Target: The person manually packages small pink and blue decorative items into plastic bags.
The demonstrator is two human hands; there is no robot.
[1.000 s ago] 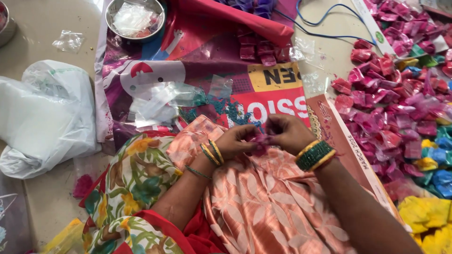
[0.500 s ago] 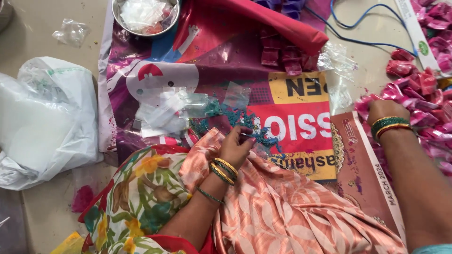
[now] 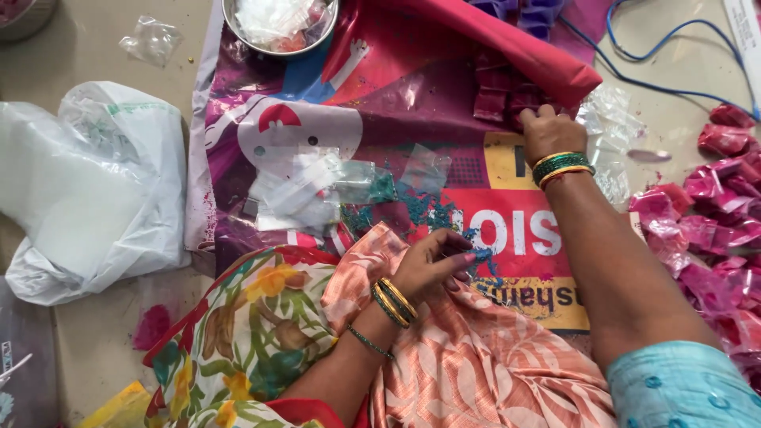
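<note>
Left hand (image 3: 434, 263) rests on the peach cloth (image 3: 476, 364) over the lap, fingers curled narrow; whether they pinch anything cannot be told. Blue-green powder (image 3: 412, 208) lies just beyond it on the printed sheet (image 3: 317, 103). Right hand (image 3: 548, 131) reaches far forward, fingertips on the stack of magenta packets (image 3: 499, 95) beside a clear bag (image 3: 606, 131). Steel bowl (image 3: 279, 22) sits at the sheet's top edge.

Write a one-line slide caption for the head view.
Right hand reaches to small magenta packets on a printed sheet; left hand rests by blue powder.
</note>
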